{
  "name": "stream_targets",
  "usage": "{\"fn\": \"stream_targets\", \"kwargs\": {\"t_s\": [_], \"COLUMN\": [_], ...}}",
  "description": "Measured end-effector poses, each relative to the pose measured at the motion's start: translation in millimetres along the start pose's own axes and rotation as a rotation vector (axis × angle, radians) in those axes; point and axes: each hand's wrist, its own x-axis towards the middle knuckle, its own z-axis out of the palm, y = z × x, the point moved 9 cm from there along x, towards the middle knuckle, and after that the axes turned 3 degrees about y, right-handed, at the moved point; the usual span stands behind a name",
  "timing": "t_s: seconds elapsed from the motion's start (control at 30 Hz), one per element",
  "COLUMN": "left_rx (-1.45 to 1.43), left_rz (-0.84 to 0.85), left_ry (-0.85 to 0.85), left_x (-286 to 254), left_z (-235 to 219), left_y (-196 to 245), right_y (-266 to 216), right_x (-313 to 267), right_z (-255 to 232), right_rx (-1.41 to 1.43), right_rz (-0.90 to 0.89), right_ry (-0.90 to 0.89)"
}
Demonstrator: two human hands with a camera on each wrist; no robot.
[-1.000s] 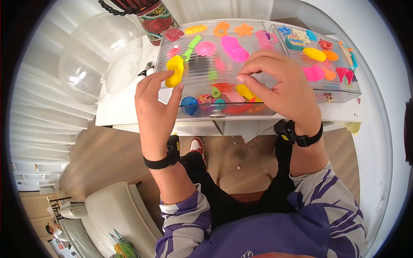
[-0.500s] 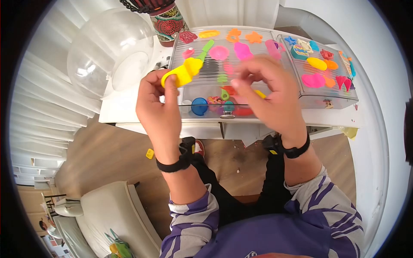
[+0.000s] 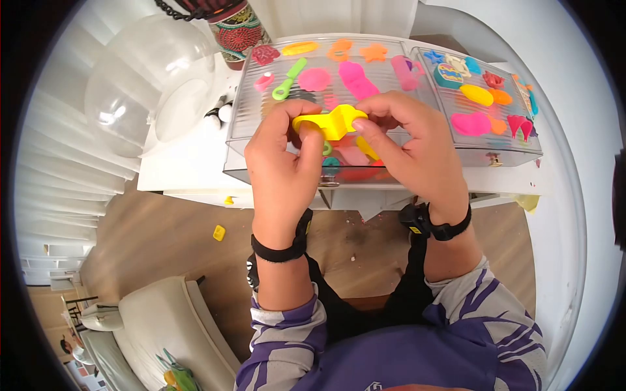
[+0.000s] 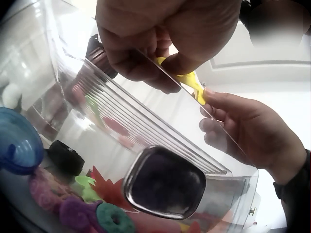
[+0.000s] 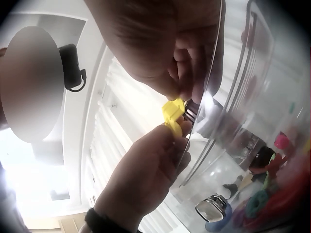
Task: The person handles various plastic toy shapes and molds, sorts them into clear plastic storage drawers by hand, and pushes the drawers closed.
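A yellow plastic piece [image 3: 336, 123] is held between both hands above the front of a clear ribbed box. The left hand [image 3: 283, 169] pinches its left end between thumb and fingers, and the right hand [image 3: 417, 143] pinches its right end. In the left wrist view the yellow piece [image 4: 189, 82] shows partly behind the left fingers. The right wrist view shows both hands meeting at the yellow piece [image 5: 173, 114]. Beneath the hands, colourful pieces lie inside the box, partly hidden.
On the box lid lie a green tool [image 3: 289, 79], a pink piece [image 3: 357, 81] and several other shapes. A second clear box [image 3: 508, 144] stands at the right. A transparent dome [image 3: 150, 85] and a patterned drum [image 3: 239, 36] are at the left. A yellow piece [image 3: 220, 232] lies on the floor.
The left hand has lifted the yellow piece off the lid's left side and brought it rightward. The right hand, empty before, now pinches its other end.
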Motion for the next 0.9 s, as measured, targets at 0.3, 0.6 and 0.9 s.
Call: {"fn": "stream_targets", "kwargs": {"t_s": [0.3, 0.6, 0.9], "left_rx": [0.282, 0.423, 0.482], "left_rz": [0.036, 0.123, 0.202], "left_ry": [-0.007, 0.076, 0.114], "left_x": [-5.9, -6.7, -8.9], "left_z": [24.7, 32.1, 34.4], "left_y": [3.3, 12.7, 14.8], "right_y": [27.6, 32.8, 34.5], "right_x": [-4.8, -1.1, 2.3], "right_z": [-5.6, -6.0, -3.4], "right_rx": [-0.014, 0.048, -0.007], "right_rz": [0.089, 0.058, 0.087], "right_ry": [-0.038, -0.062, -0.072]}}
